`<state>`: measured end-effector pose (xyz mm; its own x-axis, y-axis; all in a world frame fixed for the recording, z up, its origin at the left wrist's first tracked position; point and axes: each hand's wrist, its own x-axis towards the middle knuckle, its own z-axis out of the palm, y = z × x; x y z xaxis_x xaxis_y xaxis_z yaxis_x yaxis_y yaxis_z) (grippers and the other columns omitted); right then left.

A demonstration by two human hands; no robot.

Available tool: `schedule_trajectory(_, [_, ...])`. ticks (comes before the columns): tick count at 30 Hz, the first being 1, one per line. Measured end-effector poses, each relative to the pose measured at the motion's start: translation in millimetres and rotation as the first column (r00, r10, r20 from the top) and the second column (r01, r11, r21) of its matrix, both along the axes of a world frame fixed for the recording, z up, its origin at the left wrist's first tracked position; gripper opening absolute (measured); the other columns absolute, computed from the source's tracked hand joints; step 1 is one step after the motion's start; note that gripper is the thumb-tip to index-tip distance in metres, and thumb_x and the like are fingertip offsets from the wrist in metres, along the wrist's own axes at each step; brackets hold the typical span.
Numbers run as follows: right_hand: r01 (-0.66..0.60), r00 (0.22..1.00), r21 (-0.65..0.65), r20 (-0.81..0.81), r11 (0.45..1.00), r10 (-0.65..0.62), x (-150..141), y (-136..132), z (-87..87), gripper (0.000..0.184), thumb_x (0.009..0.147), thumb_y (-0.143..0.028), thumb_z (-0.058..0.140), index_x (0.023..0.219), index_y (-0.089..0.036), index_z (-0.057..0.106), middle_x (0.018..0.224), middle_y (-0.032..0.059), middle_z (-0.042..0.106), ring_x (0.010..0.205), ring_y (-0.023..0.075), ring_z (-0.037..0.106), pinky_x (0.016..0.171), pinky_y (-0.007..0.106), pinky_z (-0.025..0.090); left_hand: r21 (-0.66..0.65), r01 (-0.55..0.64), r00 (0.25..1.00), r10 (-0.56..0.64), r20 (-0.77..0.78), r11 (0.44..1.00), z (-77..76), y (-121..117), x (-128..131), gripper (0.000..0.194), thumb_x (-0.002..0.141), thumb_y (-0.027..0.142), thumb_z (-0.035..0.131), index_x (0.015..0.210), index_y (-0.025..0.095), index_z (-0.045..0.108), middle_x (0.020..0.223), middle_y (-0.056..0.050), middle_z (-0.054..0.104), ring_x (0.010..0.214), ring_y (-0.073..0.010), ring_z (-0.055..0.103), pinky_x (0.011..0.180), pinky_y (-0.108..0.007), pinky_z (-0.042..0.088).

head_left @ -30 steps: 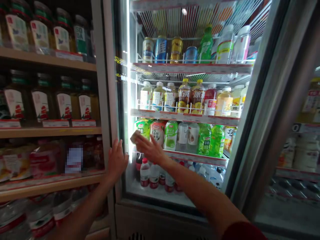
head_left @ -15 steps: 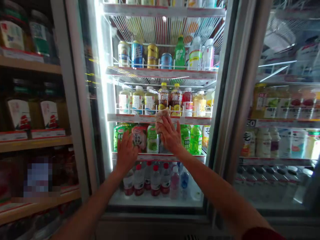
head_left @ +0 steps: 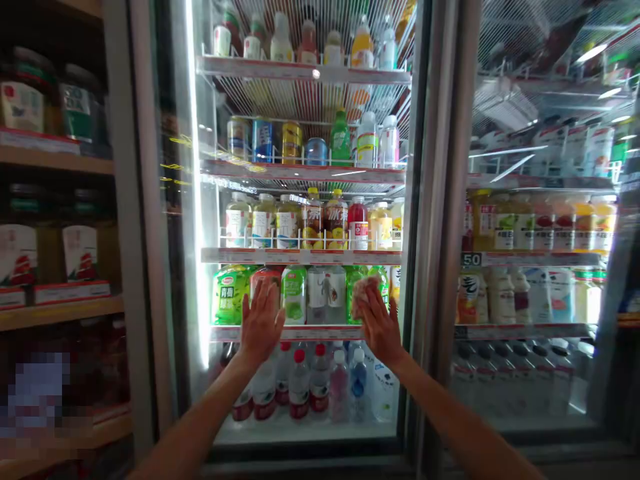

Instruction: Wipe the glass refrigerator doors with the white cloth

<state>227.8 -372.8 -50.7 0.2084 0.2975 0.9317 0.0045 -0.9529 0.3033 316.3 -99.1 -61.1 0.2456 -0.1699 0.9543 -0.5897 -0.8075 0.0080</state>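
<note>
A lit drinks fridge stands in front of me with its glass door (head_left: 300, 220) closed. My left hand (head_left: 261, 325) lies flat on the glass with fingers stretched out, over a row of green and clear bottles (head_left: 295, 293). My right hand (head_left: 379, 323) presses a crumpled pale cloth (head_left: 361, 293) against the glass near the door's right edge, its fingers closed over the cloth.
Inside are wire shelves of cans (head_left: 263, 141) and bottles, with small red-capped bottles (head_left: 300, 383) at the bottom. A second fridge door (head_left: 530, 267) adjoins on the right. Wooden shelves (head_left: 60, 307) with dark jars stand on the left.
My right hand has slid the cloth down and to the right across the glass. My left hand came off the door frame onto the glass. The view has tilted upward.
</note>
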Motion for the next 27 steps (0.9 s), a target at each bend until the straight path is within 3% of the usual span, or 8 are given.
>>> schedule_trajectory(2, [0.023,0.999,0.039,0.023,0.999,-0.024,-2,-9,1.8,0.050,0.085,-0.018,0.039,0.135,-0.021,0.035,0.142,0.0111,0.037,0.135,0.0206,0.027,0.111,0.049,0.014,0.016,0.015,1.000,-0.015,0.008,1.000,-0.2,-7,-3,0.056,0.085,0.027,0.038,0.138,0.013,0.027,0.145,-0.013,0.027,0.137,-0.0240,0.019,0.111,-0.047,0.013])
schedule_trajectory(6, [0.050,0.974,0.302,0.197,0.952,-0.113,1,-27,21.0,0.053,0.086,-0.022,0.036,0.139,-0.018,0.029,0.145,0.0146,0.029,0.135,0.0260,0.024,0.107,0.054,0.023,0.017,0.010,1.000,-0.010,0.013,1.000,-0.2,-18,-8,0.058,0.085,0.027,0.038,0.139,0.013,0.023,0.147,-0.013,0.023,0.137,-0.0235,0.016,0.111,-0.047,0.013])
schedule_trajectory(9, [0.044,0.979,0.299,0.178,0.953,-0.101,-3,-36,-4.8,0.058,0.087,-0.022,0.037,0.142,-0.020,0.019,0.148,0.0132,0.023,0.135,0.0260,0.024,0.104,0.051,0.030,0.049,-0.003,1.000,0.001,0.027,0.999,-2.5,-17,-10,0.058,0.085,0.026,0.039,0.139,0.014,0.023,0.147,-0.013,0.023,0.137,-0.0230,0.017,0.111,-0.047,0.012])
schedule_trajectory(13, [0.085,0.991,0.221,0.085,0.971,-0.106,-10,-42,-40.9,0.062,0.086,-0.021,0.040,0.143,-0.023,0.015,0.148,0.0126,0.024,0.135,0.0263,0.026,0.104,0.053,0.029,0.068,-0.014,1.000,0.013,0.019,0.998,-9.1,-12,-11,0.055,0.085,0.024,0.039,0.138,0.013,0.027,0.146,-0.013,0.026,0.136,-0.0226,0.020,0.111,-0.046,0.013])
schedule_trajectory(18, [0.073,0.978,0.316,0.163,0.946,-0.130,3,-19,-2.2,0.053,0.086,-0.022,0.037,0.138,-0.017,0.030,0.147,0.0159,0.025,0.136,0.0269,0.023,0.106,0.055,0.022,0.056,-0.020,1.000,0.020,-0.007,0.998,-14.0,-12,-11,0.054,0.085,0.025,0.039,0.137,0.011,0.029,0.145,-0.014,0.026,0.137,-0.0234,0.019,0.111,-0.046,0.013])
schedule_trajectory(21, [-0.011,1.000,0.082,0.028,0.997,0.009,13,11,7.8,0.048,0.084,-0.019,0.039,0.132,-0.019,0.040,0.144,0.0113,0.033,0.136,0.0231,0.022,0.110,0.052,0.012,0.082,-0.017,1.000,0.018,-0.010,0.996,-15.1,-10,-9,0.054,0.085,0.025,0.039,0.136,0.011,0.030,0.145,-0.014,0.026,0.136,-0.0231,0.019,0.111,-0.046,0.012])
schedule_trajectory(24, [-0.117,0.989,-0.124,-0.109,0.985,0.104,19,34,15.5,0.046,0.083,-0.019,0.040,0.128,-0.022,0.045,0.141,0.0069,0.039,0.136,0.0189,0.024,0.112,0.048,0.004,0.116,-0.020,1.000,0.020,0.000,0.993,-15.2,-5,-6,0.053,0.085,0.024,0.038,0.136,0.011,0.030,0.145,-0.013,0.027,0.137,-0.0223,0.019,0.112,-0.045,0.011])
schedule_trajectory(27, [-0.070,0.997,0.078,0.050,0.995,0.066,27,46,35.1,0.047,0.084,-0.022,0.038,0.131,-0.018,0.041,0.144,0.0106,0.034,0.136,0.0213,0.023,0.111,0.050,0.005,0.108,-0.046,0.999,0.044,0.023,0.993,-13.9,2,-1,0.053,0.086,0.024,0.039,0.137,0.012,0.029,0.145,-0.013,0.027,0.137,-0.0222,0.019,0.111,-0.045,0.011])
